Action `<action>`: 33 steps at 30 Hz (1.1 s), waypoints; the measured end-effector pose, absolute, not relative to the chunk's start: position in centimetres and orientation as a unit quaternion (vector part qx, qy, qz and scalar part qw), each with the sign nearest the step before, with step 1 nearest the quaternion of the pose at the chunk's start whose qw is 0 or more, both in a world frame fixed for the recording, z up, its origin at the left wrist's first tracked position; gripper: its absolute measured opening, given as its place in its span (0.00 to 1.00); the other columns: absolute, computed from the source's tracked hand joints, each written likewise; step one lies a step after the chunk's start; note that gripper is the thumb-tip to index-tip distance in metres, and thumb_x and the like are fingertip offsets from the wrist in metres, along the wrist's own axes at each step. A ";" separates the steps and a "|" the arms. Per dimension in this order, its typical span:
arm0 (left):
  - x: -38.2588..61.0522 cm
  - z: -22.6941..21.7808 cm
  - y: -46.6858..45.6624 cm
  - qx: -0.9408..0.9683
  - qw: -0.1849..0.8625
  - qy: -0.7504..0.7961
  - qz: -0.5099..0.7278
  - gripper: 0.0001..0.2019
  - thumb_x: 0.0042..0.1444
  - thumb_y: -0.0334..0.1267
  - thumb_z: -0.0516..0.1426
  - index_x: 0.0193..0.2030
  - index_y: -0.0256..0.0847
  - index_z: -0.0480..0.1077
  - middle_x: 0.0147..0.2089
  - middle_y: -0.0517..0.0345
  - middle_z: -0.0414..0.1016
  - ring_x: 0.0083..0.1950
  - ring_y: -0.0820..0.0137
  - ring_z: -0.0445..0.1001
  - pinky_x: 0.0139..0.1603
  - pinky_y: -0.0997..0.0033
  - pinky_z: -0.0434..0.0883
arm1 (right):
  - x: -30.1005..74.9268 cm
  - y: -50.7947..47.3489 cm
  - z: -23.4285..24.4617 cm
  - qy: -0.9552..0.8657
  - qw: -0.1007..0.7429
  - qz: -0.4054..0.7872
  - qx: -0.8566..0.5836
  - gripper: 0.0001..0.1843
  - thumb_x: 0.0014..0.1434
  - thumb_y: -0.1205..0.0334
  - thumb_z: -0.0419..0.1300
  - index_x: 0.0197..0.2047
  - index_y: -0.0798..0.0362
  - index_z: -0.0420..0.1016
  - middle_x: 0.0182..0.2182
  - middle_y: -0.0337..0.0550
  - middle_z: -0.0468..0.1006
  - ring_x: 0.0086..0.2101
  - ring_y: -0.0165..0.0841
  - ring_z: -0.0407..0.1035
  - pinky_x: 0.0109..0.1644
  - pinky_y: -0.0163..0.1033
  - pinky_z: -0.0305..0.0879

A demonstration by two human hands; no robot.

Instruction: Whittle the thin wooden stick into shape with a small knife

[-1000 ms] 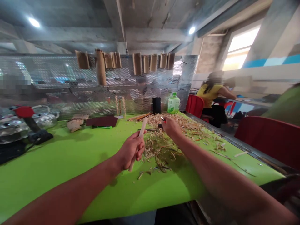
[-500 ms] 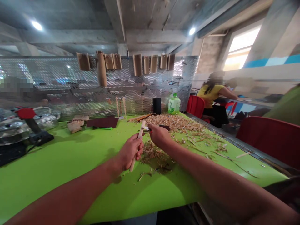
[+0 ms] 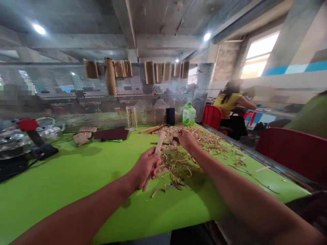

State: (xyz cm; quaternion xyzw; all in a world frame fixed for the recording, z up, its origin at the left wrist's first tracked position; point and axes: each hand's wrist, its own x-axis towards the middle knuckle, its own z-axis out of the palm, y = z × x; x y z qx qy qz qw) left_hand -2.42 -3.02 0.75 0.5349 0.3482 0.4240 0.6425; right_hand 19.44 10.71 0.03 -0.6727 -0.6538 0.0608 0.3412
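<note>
A pale, flat strip of wood or bamboo [image 3: 160,141] stands tilted in my left hand [image 3: 147,166], which is closed around its lower half. The strip's bottom end sticks out below my fist. To the right and farther from me, my right hand [image 3: 187,139] is closed on a small knife [image 3: 181,133] with a bit of red on it. Only a little of the knife shows, and its blade is apart from the strip. Under and between the hands lie curled shavings [image 3: 176,177]. A dark piece [image 3: 176,139] lies just beside my right hand.
A heap of shavings [image 3: 204,136] spreads over the green table [image 3: 76,170]. Behind it stand a green bottle [image 3: 189,115] and a black box-like object [image 3: 170,116]. Sandpaper-like brown sheet [image 3: 111,133], kettle [image 3: 48,129] and red-topped tool [image 3: 28,124] are leftward. A person in yellow [image 3: 227,103] sits right.
My right hand with the knife has moved right and away from the strip. The left hand still grips the strip, which has shifted slightly right and shows more of its upper face.
</note>
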 end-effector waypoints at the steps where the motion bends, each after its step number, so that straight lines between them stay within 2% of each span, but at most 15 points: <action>1: -2.7 0.7 -2.5 0.532 0.627 0.369 0.434 0.18 0.61 0.44 0.54 0.56 0.39 0.63 0.25 0.69 0.60 0.17 0.81 0.53 0.15 0.81 0.56 | 19.1 10.6 -0.1 -0.653 0.391 0.105 -0.640 0.19 0.64 0.50 0.49 0.35 0.54 0.74 0.26 0.45 0.76 0.27 0.34 0.70 0.30 0.35 0.60; 3: -3.2 0.6 -1.5 0.535 0.595 0.414 0.433 0.17 0.60 0.42 0.55 0.53 0.38 0.64 0.25 0.69 0.60 0.16 0.82 0.53 0.14 0.81 0.54 | 17.9 9.8 -0.2 -0.656 0.467 0.232 -0.546 0.21 0.62 0.43 0.50 0.31 0.52 0.69 0.19 0.38 0.69 0.19 0.29 0.62 0.23 0.33 0.56; 5: -3.6 0.5 -0.8 0.560 0.563 0.445 0.414 0.14 0.59 0.40 0.56 0.50 0.37 0.66 0.24 0.69 0.62 0.15 0.82 0.54 0.14 0.81 0.54 | 16.5 8.7 -0.3 -0.654 0.493 0.353 -0.453 0.23 0.58 0.38 0.53 0.29 0.51 0.65 0.16 0.32 0.63 0.15 0.25 0.55 0.17 0.31 0.51; 8: -3.8 0.4 -0.6 0.623 0.515 0.458 0.369 0.08 0.57 0.39 0.57 0.39 0.37 0.68 0.22 0.68 0.62 0.14 0.81 0.55 0.14 0.80 0.55 | 15.2 7.2 -0.3 -0.646 0.486 0.451 -0.379 0.24 0.54 0.36 0.58 0.30 0.51 0.64 0.15 0.28 0.61 0.13 0.23 0.51 0.15 0.29 0.47; 11: -3.9 0.5 -0.6 0.673 0.483 0.457 0.323 0.09 0.57 0.40 0.56 0.30 0.39 0.64 0.20 0.67 0.63 0.14 0.80 0.58 0.15 0.79 0.57 | 15.1 6.6 -0.4 -0.639 0.464 0.508 -0.344 0.23 0.50 0.38 0.62 0.32 0.51 0.67 0.14 0.26 0.59 0.13 0.23 0.49 0.14 0.29 0.47; 15: -4.7 0.7 0.1 0.729 0.403 0.465 0.301 0.09 0.57 0.42 0.56 0.31 0.39 0.66 0.21 0.65 0.64 0.17 0.77 0.61 0.18 0.77 0.59 | 15.4 6.6 -0.1 -0.625 0.468 0.535 -0.324 0.22 0.47 0.43 0.66 0.29 0.51 0.66 0.12 0.26 0.59 0.13 0.23 0.50 0.14 0.29 0.48; 19: -6.4 1.2 1.3 0.766 0.294 0.477 0.315 0.12 0.56 0.46 0.58 0.37 0.38 0.73 0.23 0.63 0.67 0.21 0.74 0.66 0.23 0.76 0.62 | 15.8 6.9 0.3 -0.567 0.523 0.548 -0.323 0.24 0.43 0.44 0.71 0.26 0.52 0.64 0.15 0.29 0.64 0.13 0.21 0.54 0.14 0.28 0.49; 23: -7.6 1.6 2.2 0.768 0.308 0.475 0.301 0.15 0.59 0.50 0.56 0.35 0.38 0.71 0.25 0.62 0.67 0.22 0.75 0.66 0.24 0.75 0.63 | 16.2 7.6 0.3 -0.497 0.577 0.555 -0.336 0.26 0.40 0.44 0.73 0.26 0.52 0.63 0.15 0.28 0.64 0.13 0.21 0.54 0.13 0.28 0.50; 26: -7.6 1.6 2.2 0.754 0.351 0.478 0.282 0.16 0.61 0.50 0.53 0.33 0.38 0.69 0.23 0.64 0.64 0.20 0.77 0.64 0.23 0.75 0.62 | 16.3 8.0 -0.1 -0.472 0.579 0.569 -0.344 0.27 0.40 0.43 0.73 0.25 0.51 0.62 0.15 0.28 0.63 0.13 0.21 0.53 0.13 0.28 0.50; 33: -6.9 1.8 1.2 0.677 0.501 0.457 0.286 0.16 0.62 0.47 0.53 0.43 0.34 0.72 0.23 0.67 0.60 0.18 0.80 0.56 0.19 0.78 0.55 | 16.2 8.0 0.0 -0.464 0.569 0.592 -0.332 0.27 0.41 0.44 0.73 0.27 0.51 0.62 0.15 0.27 0.64 0.13 0.21 0.53 0.15 0.29 0.49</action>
